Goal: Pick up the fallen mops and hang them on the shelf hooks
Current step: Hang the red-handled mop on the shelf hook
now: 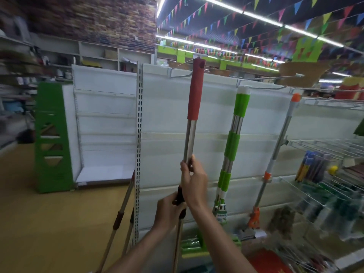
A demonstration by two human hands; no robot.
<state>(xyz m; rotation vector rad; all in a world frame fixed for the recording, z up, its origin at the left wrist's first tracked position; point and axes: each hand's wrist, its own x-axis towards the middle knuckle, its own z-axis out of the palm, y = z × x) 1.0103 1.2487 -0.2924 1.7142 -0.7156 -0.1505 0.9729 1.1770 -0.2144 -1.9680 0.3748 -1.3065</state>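
I hold a mop with a steel pole and a red top grip (195, 89) upright in front of the white shelf panel (167, 115). My right hand (194, 179) grips the steel pole. Lower down, my left hand (169, 211) grips the dark collar of the same pole. The red end with its hanging hole reaches the wire hook (180, 72) at the panel's top edge. A green-banded mop (232, 142) hangs from a second hook (262, 87) to the right. An orange-tipped mop (275, 154) hangs further right. Two more poles (123, 209) lean at the lower left.
A perforated steel upright (139, 119) splits the panel. A green shelf end (52, 138) stands at left on the tan floor (39, 223). Wire racks (325, 154) with goods fill the right side. A green flat mop head (192, 247) lies at the base.
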